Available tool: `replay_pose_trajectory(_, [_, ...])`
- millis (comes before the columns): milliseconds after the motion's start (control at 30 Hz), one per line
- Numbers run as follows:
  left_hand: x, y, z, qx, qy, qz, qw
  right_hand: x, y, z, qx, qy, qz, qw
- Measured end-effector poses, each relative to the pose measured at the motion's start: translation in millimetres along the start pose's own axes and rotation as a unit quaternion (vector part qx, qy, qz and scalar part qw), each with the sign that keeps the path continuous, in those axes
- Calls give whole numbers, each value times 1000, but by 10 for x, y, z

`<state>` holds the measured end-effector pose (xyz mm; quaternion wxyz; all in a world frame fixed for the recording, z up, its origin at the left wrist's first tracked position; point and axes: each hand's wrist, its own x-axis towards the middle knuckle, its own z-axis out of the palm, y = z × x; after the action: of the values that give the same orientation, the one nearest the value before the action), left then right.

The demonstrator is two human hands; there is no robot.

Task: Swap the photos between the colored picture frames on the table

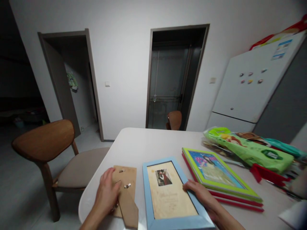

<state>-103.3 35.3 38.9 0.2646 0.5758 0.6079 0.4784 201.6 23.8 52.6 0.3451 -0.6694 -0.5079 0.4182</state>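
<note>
A light blue picture frame (149,195) lies face up near the table's front edge, showing a cream sheet with a small picture of figures. My right hand (200,195) grips its right side, fingertips over the rim. Left of it is a brown frame backing board (131,174) with metal clips and a fold-out stand (129,207). My left hand (106,191) is closed on the board's left part, its thumb near the stand; some fingertips are hidden. Beside my right hand, a green-rimmed picture frame (223,174) rests on red frames (236,200).
The white table (153,140) has a rounded left corner. On its right lie a green wipes packet (254,151), a red item (271,175) and other clutter. A wooden chair (45,140) stands at left, another chair (175,119) behind the table. A white fridge (247,89) stands at right.
</note>
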Motion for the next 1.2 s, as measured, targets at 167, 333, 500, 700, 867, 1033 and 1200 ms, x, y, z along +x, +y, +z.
replay_pose_trajectory(167, [-638, 609, 757, 35, -179, 239, 954, -252, -215, 78, 304, -53, 22, 951])
replay_pose_trajectory(333, [-718, 962, 964, 49, -160, 338, 926, -277, -240, 107, 282, -78, -12, 956])
replay_pose_trajectory(500, [-438, 763, 512, 76, -1, 220, 973, -60, 62, 45, 68, 9, -42, 997])
replay_pose_trajectory(700, [-441, 91, 121, 194, 1, 143, 971, 91, 370, 50, -263, 115, -90, 954])
replay_pose_trajectory(867, [-480, -169, 42, 266, -10, 152, 952, 82, 371, 26, -338, 135, -120, 923])
replay_pose_trajectory(1033, [-487, -113, 94, 249, -15, 213, 945, 39, 164, 359, -191, 116, -203, 953])
replay_pose_trajectory(1200, [-573, -14, 318, 220, -139, 267, 928, 59, -138, 975, 114, -55, -35, 991])
